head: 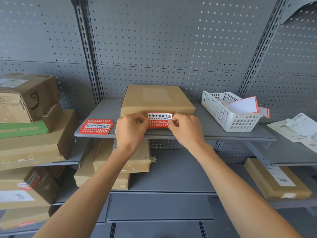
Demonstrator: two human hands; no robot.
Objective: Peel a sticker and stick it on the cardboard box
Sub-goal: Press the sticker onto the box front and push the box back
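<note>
Red sticker [159,120]: red and white with Chinese print, held up between both hands, in front of the near edge of the box.
Box [157,98]: flat brown cardboard, lying on the grey shelf [214,130], its front side facing the camera.
Left hand [131,129]: fingertips pinched on the sticker's left end.
Right hand [186,128]: fingertips pinched on the sticker's right end; whether the sticker already touches the box cannot be told.
Sticker stack [97,127]: more red stickers lying flat on the shelf, left of the hands, near the front lip.
Basket [229,111]: white plastic, on the shelf to the right of the box, holding white backing sheets [243,105] with red edges.
Left shelves: several brown parcels [29,97] piled up, one with a green side.
Below: two flat cardboard boxes [120,158] stacked on the lower shelf, under the arms.
Right: papers [298,127] with barcodes on the neighbouring shelf, a long flat box [276,179] beneath them.
Back wall: grey pegboard [171,40].
</note>
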